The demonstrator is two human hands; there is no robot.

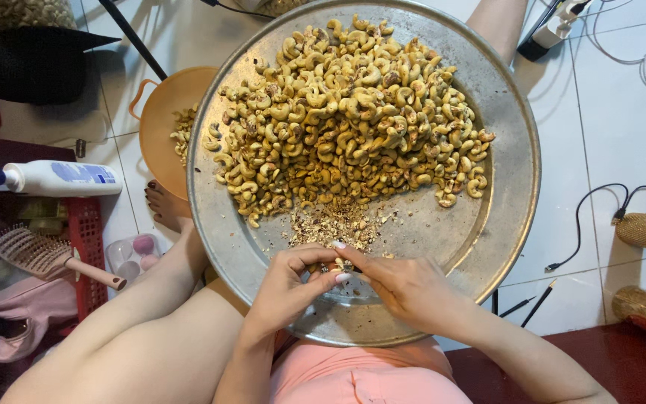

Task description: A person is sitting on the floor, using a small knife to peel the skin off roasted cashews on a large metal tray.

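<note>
A large round metal tray (502, 224) rests on my lap, heaped with many pale curved cashew nuts (345, 112). A small pile of brown skin flakes (334, 224) lies at the heap's near edge. My left hand (289, 288) and my right hand (405, 288) meet over the tray's near rim, fingertips pinched together on one small cashew nut (342, 265) that is mostly hidden between them.
An orange plastic basket (162, 120) with a few nuts sits left of the tray on the white tiled floor. A white bottle (57, 178), a hairbrush (46, 258) and a red crate (87, 247) lie at left. Black cables (600, 217) and pencils (536, 303) lie at right.
</note>
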